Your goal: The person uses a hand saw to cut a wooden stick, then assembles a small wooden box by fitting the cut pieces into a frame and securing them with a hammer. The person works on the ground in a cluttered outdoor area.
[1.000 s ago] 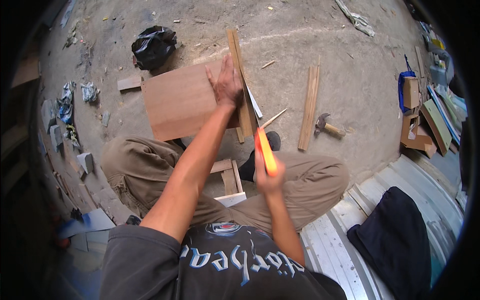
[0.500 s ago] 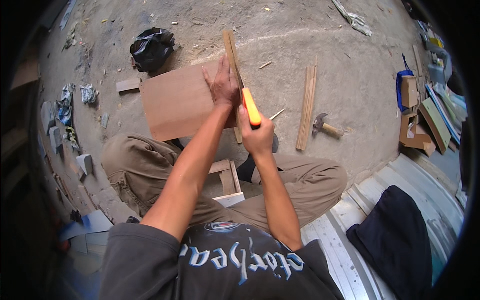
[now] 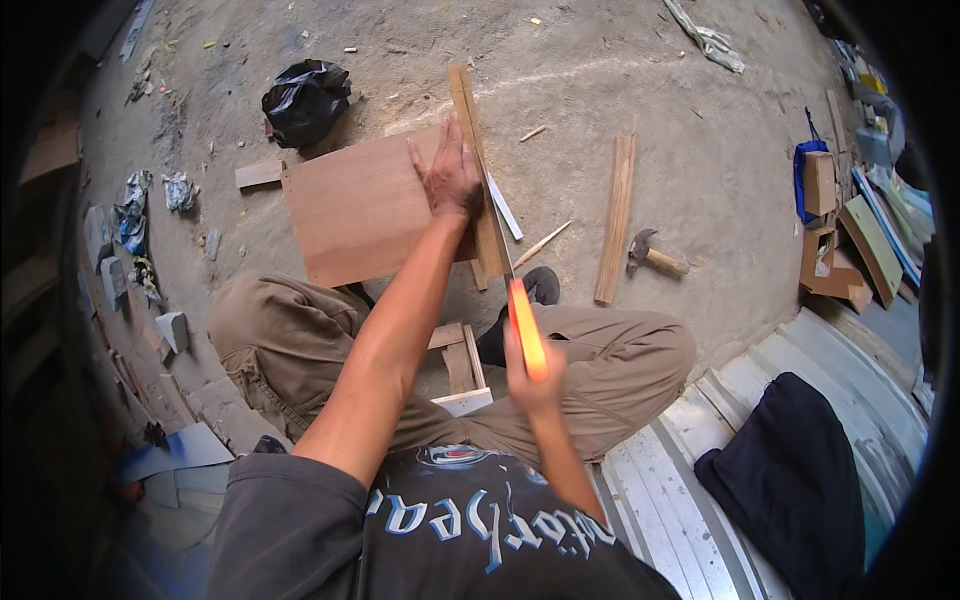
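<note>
My left hand (image 3: pixel 452 182) lies flat with fingers stretched out, the thumb apart, pressing on a brown plywood panel (image 3: pixel 345 205) and against a long wooden strip (image 3: pixel 463 95) along its right edge. In my right hand (image 3: pixel 538 388), slightly blurred, is a handsaw (image 3: pixel 527 335) gripped by its orange and yellow handle. The saw's thin blade runs up and away along the strip's right side; how deep it sits in the wood I cannot tell. Just right of the blade lie a narrow white strip (image 3: pixel 505 208) and a pointed wood splinter (image 3: pixel 543 243).
A hammer (image 3: pixel 657 256) and a bundle of wooden strips (image 3: pixel 615 220) lie to the right. Beyond the panel sit a black plastic bag (image 3: pixel 307 103) and a wood offcut (image 3: pixel 259 174). Between my crossed legs is a small wooden frame (image 3: pixel 460 401). Dark cloth (image 3: pixel 790 480) rests on metal sheeting.
My right hand has drawn the saw back toward my body, so more of its blade and the white strip now show. The left hand stays on the panel.
</note>
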